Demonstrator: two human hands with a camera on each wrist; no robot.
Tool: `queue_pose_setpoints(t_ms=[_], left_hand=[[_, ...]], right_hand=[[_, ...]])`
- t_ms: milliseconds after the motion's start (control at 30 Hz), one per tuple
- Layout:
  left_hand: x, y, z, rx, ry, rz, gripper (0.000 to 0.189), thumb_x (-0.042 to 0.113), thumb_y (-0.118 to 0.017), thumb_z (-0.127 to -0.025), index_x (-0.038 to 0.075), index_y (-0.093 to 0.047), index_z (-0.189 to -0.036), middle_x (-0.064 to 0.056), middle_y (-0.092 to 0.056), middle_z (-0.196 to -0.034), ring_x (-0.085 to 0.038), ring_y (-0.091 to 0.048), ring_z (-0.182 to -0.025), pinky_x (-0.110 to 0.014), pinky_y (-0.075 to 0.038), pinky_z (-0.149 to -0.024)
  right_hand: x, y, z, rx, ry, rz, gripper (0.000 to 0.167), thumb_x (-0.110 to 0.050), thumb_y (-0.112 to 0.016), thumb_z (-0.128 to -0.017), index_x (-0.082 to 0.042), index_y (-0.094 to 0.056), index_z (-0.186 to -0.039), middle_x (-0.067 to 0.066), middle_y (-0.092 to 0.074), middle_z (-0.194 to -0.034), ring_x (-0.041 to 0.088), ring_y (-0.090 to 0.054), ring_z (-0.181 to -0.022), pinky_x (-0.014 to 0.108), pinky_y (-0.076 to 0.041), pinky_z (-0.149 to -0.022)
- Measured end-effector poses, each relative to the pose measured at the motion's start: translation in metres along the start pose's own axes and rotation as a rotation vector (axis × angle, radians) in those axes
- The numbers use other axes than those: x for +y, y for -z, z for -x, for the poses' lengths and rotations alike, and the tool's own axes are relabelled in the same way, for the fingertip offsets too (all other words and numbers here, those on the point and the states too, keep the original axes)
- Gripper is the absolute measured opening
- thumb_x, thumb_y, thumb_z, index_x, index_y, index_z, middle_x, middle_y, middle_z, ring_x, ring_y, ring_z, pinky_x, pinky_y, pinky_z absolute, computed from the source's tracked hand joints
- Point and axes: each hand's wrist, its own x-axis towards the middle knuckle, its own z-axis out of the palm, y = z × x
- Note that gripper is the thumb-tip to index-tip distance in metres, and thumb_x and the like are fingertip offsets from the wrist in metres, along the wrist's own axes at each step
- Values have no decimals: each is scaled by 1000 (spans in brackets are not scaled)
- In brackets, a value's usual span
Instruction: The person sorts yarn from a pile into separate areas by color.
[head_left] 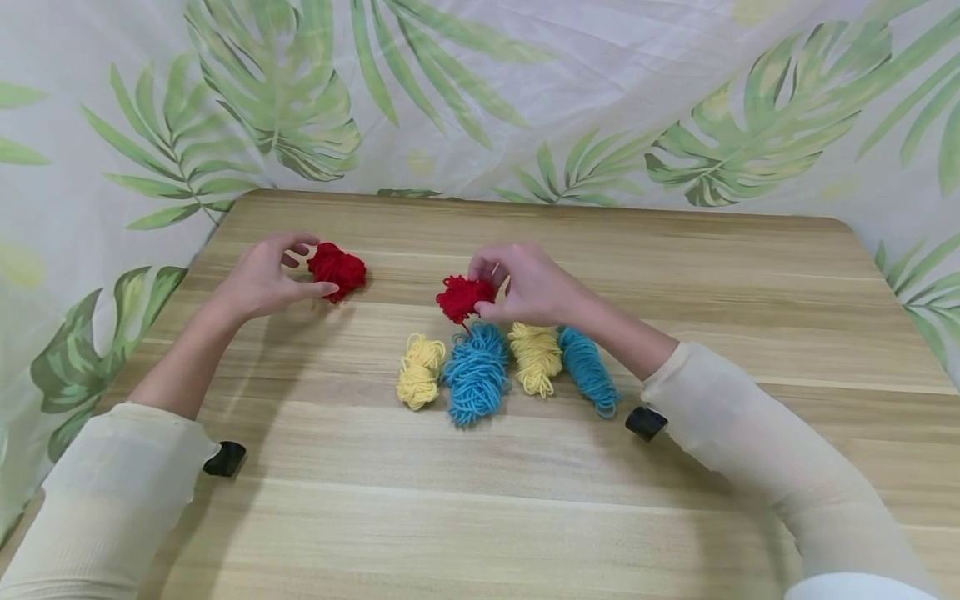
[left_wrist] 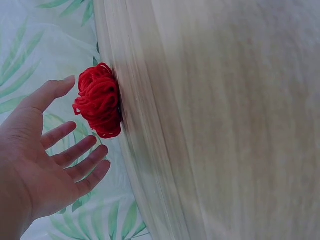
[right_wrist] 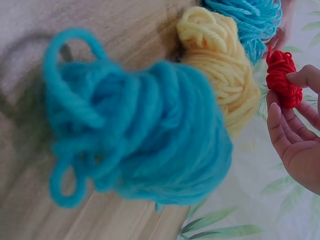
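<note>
At the left of the table a red yarn bundle (head_left: 337, 271) lies on the wood. My left hand (head_left: 264, 275) is beside it with thumb and fingers spread. The left wrist view shows a small gap between that hand (left_wrist: 50, 150) and the red yarn (left_wrist: 99, 100). My right hand (head_left: 532, 283) pinches a second red yarn bundle (head_left: 463, 298) between thumb and fingers, just behind the blue and yellow bundles. In the right wrist view this red bundle (right_wrist: 284, 80) sits between the thumb and fingertips; whether it touches the table cannot be told.
In a row at mid-table lie a small yellow yarn bundle (head_left: 420, 372), a large blue one (head_left: 477, 375), another yellow one (head_left: 536, 358) and a slim blue one (head_left: 588, 371) by the right forearm. A leaf-printed cloth (head_left: 465, 100) hangs behind the wooden table (head_left: 450, 533).
</note>
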Motion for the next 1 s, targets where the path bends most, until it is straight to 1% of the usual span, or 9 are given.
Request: queue_pose_setpoints(t_ms=[200, 400, 533, 767, 900, 1000], left_hand=[[-1, 0, 0, -4, 4, -1, 74, 21, -82, -89, -9, -44, -146, -37, -49, -139, -54, -51, -121, -65, -45, -100], [-2, 0, 0, -8, 8, -1, 75, 21, -82, -90, -9, -43, -146, -37, -48, -140, -54, -50, -121, -66, -45, -100], [-3, 0, 0, -5, 6, -2, 75, 21, -83, -89, -9, -43, -146, -37, -48, -140, -54, -50, -121, -66, -45, -100], [-1, 0, -1, -11, 9, -1, 76, 21, -82, -89, -9, -43, -147, -36, -48, -140, -54, -50, -122, -65, -45, -100], [-2, 0, -1, -12, 11, -2, 78, 22, -84, -88, -9, -42, -147, -37, -48, -140, -54, -50, -122, -65, -45, -100], [-2, -1, 0, -13, 9, -4, 78, 22, -84, -88, -10, -42, -147, -37, -48, -140, -54, -50, -121, -65, -45, -100]], right_hand=[[2, -1, -11, 9, -9, -12, 21, -7, -79, -83, -3, -69, -101, 10, -73, -94, 23, -71, -82, 34, -57, -75], [-1, -1, -20, -11, -36, -17, 21, -7, -79, -85, -2, -69, -103, 11, -71, -95, 23, -72, -84, 34, -58, -81], [-2, -3, -26, -20, -54, -17, 21, -7, -78, -85, -2, -68, -103, 10, -71, -96, 23, -73, -84, 33, -57, -81], [-4, -6, -35, -31, -81, -67, 21, -6, -76, -84, -2, -68, -103, 10, -70, -96, 24, -72, -83, 30, -57, -78], [-6, -9, -40, -33, -81, -76, 19, -5, -75, -85, -2, -69, -103, 10, -71, -95, 23, -72, -80, 29, -57, -76], [-7, -11, -44, -36, -102, -88, 19, -5, -75, -86, -1, -70, -104, 10, -72, -95, 21, -73, -79, 27, -59, -75]])
